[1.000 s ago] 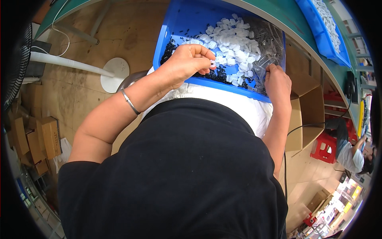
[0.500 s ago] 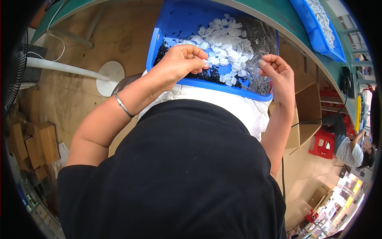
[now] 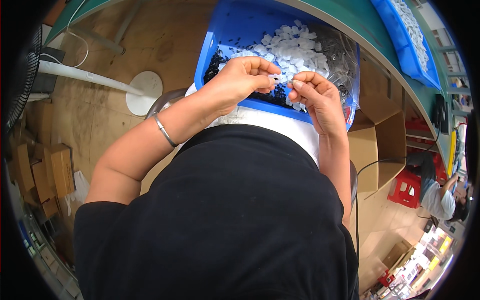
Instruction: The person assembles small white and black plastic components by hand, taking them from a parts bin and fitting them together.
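Over a blue tray (image 3: 260,104), my two hands meet fingertip to fingertip. My left hand (image 3: 245,82) is closed in a pinch on a small white plastic piece (image 3: 276,78). Thumb and index of my right hand (image 3: 320,100) press together right beside that piece; whatever they grip is too small to make out. Beneath and beyond the hands lies a heap of white translucent plastic pieces (image 3: 295,47). Small black pieces (image 3: 214,67) are scattered at the tray's left and front. Thin grey parts (image 3: 337,47) in clear plastic film fill its right side.
A green table edge (image 3: 345,25) curves above the tray, with another blue bin (image 3: 407,45) on it. Left stands a fan with a white round base (image 3: 145,92). An open cardboard box (image 3: 385,145) is at the right. Farther off, a person sits by a red stool (image 3: 405,191).
My right hand has moved left from the grey parts to meet my left fingertips. The left hand still pinches the white piece. The whole view has shifted slightly.
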The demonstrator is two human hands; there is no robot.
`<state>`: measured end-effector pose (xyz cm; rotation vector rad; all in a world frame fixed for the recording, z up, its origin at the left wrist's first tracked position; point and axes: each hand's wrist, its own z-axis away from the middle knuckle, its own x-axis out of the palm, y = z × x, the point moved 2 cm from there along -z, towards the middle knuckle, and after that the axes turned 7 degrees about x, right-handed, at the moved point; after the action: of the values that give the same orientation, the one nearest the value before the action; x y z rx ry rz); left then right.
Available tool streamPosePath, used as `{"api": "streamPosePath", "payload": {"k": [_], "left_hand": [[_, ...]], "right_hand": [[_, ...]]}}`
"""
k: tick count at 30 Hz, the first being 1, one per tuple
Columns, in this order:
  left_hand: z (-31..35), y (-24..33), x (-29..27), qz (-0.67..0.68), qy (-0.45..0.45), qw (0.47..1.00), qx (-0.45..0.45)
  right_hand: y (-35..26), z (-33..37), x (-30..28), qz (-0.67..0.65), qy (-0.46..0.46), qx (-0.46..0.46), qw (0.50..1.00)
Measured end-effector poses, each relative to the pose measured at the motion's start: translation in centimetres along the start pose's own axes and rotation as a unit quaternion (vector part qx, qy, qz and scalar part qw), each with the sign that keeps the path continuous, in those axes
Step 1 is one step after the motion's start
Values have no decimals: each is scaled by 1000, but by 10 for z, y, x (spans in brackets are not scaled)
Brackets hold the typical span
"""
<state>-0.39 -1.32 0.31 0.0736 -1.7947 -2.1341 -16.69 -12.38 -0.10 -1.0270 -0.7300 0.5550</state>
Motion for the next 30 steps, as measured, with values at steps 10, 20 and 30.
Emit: {"api": "streamPosePath", "payload": {"k": [10,20,30], "left_hand": [[1,1,4,-25,23,999,0],[2,-4,5,-90,-16,994,67],[3,-3,5,-98,-21,993,63]], "right_hand": [[8,-1,20,100,55,-49,992],[9,-2,19,155,78,-67,983],[10,-3,19,173,80,-37,981]]}}
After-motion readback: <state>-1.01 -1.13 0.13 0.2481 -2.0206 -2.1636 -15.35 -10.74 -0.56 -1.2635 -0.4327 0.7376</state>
